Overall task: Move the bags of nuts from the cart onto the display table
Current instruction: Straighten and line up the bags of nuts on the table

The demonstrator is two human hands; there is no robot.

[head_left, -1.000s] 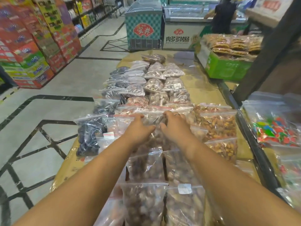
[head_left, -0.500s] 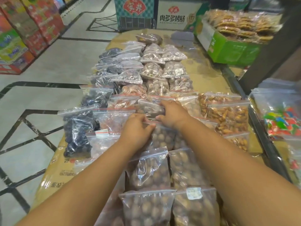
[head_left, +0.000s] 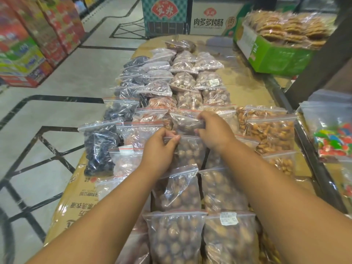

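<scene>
Rows of clear zip bags of nuts and dried fruit cover the cardboard-topped display table (head_left: 82, 197). My left hand (head_left: 159, 149) pinches the top edge of a bag of round brown nuts (head_left: 190, 152) in the middle row. My right hand (head_left: 214, 130) grips the edge of the neighbouring bag (head_left: 185, 121) just beyond it. More bags of the same round nuts (head_left: 176, 189) lie nearer me, overlapping like tiles. The cart is not in view.
Bags of dark dried fruit (head_left: 100, 145) line the table's left edge, orange nuts (head_left: 270, 130) the right. A green box of biscuits (head_left: 276, 54) stands at the far right. Candy bags (head_left: 331, 138) fill a shelf on my right; a freezer (head_left: 165, 16) stands beyond the table.
Both hands have drawn back a little toward me along the middle row, the left now pinching the round-nut bag's top. My view has dipped lower and closer to the table.
</scene>
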